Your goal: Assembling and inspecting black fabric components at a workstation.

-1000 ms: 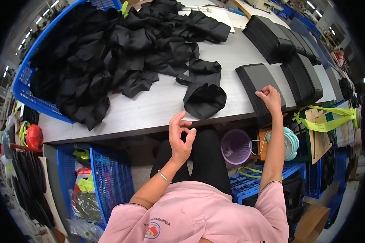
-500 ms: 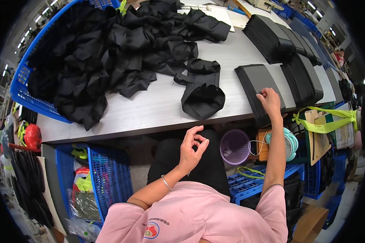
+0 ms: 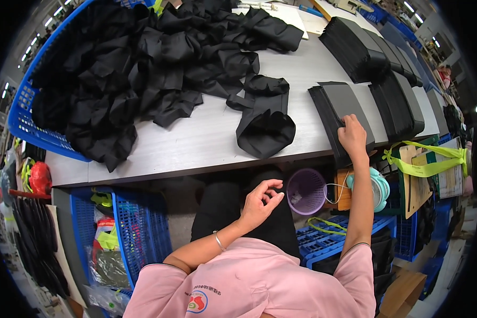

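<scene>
My right hand (image 3: pixel 352 137) pinches the left edge of a flat black panel (image 3: pixel 344 100) on top of the nearest stack, by the table's front edge. The edge rises slightly at my fingertips. Over my lap hangs my left hand (image 3: pixel 262 203), empty, its fingers apart and loosely curled. Left of the stack, a black fabric pouch (image 3: pixel 265 119) lies on the table with its round mouth facing me and a strap at its side.
A large heap of black fabric pieces (image 3: pixel 164 58) spills from a blue basket (image 3: pixel 24 114) at the left. More stacks of black panels (image 3: pixel 395 103) stand at the right. Below the table are a purple bin (image 3: pixel 306 192), a turquoise fan (image 3: pixel 379 190) and blue crates (image 3: pixel 143 228).
My right hand has closed on the top panel's edge and lifted it a little. My left hand has moved slightly right and down, its fingers straighter.
</scene>
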Action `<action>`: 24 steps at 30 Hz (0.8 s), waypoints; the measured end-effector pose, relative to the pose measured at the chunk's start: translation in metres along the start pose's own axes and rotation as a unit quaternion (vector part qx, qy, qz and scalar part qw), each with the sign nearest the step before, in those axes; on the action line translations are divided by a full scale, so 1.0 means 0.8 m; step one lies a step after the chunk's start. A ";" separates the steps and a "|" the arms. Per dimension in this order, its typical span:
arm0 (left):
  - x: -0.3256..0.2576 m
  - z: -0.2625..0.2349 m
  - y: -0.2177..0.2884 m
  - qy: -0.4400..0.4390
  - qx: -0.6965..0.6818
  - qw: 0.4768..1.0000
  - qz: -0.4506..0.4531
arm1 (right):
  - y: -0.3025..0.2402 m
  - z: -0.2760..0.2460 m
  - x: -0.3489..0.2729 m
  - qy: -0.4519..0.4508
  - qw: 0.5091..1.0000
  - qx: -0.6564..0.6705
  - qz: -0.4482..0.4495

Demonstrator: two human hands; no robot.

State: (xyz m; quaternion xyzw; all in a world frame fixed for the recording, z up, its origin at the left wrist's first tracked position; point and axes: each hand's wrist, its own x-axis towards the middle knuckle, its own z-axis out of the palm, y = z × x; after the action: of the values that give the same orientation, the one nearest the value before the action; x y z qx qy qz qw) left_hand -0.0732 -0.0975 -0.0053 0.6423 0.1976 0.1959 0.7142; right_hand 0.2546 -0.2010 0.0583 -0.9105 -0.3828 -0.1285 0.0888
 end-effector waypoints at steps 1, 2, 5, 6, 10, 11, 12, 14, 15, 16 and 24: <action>-0.001 0.000 0.000 -0.025 0.006 1.000 0.000 | 0.004 0.008 -0.002 0.052 0.999 0.004 -0.006; -0.002 0.001 0.000 -0.050 0.012 0.999 0.001 | 0.009 0.012 -0.006 0.104 0.995 0.007 -0.012; -0.003 -0.004 0.012 -0.063 0.003 0.998 -0.008 | 0.004 0.009 -0.021 0.184 0.978 0.054 0.082; -0.003 -0.006 0.011 -0.061 0.004 0.998 -0.007 | -0.002 0.003 -0.029 0.184 0.978 0.056 0.079; 0.001 -0.004 0.021 -0.084 -0.097 0.992 -0.022 | -0.016 -0.001 -0.054 0.235 0.971 0.002 0.050; 0.001 -0.002 0.026 -0.084 -0.120 0.989 -0.036 | -0.012 0.010 -0.060 0.198 0.978 -0.030 0.049; -0.001 0.000 0.027 -0.085 -0.120 0.989 -0.035 | -0.008 0.018 -0.062 0.162 0.984 -0.060 0.044; -0.007 0.004 0.028 -0.112 -0.113 0.987 -0.032 | 0.013 0.022 -0.060 0.169 0.983 -0.049 0.046; -0.011 0.000 0.024 -0.132 -0.080 0.988 -0.029 | 0.011 0.015 -0.055 0.135 0.988 -0.004 0.073; -0.015 -0.002 0.021 -0.128 -0.080 0.988 -0.029 | 0.009 0.009 -0.050 0.100 0.989 0.042 0.099; -0.018 0.004 0.009 -0.160 -0.083 0.979 -0.093 | 0.051 0.006 -0.047 0.138 0.971 0.137 0.138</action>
State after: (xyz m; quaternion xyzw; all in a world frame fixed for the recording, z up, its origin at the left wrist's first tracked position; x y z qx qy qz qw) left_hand -0.0836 -0.1073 0.0026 0.5821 0.1229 0.0391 0.8028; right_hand 0.2596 -0.2530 0.0399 -0.9072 -0.2517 -0.1860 0.2811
